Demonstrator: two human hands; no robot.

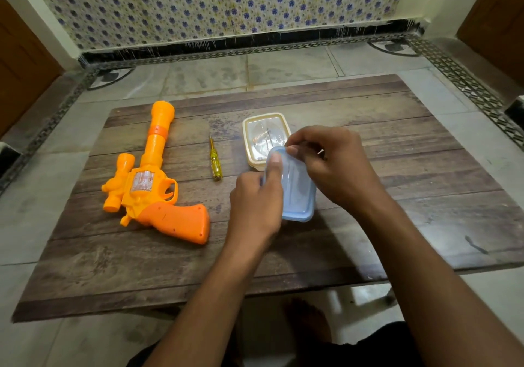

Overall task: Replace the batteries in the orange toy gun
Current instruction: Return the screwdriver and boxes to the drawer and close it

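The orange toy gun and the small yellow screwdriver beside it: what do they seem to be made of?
The orange toy gun: moulded plastic, glossy, with bright highlights. The small yellow screwdriver: see-through yellow handle, probably plastic; its thin shaft looks like metal.

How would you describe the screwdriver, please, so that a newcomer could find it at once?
On the wooden board, look between the orange toy gun and the cream container. The screwdriver lies there untouched, the only slim thing, with a clear yellow handle.
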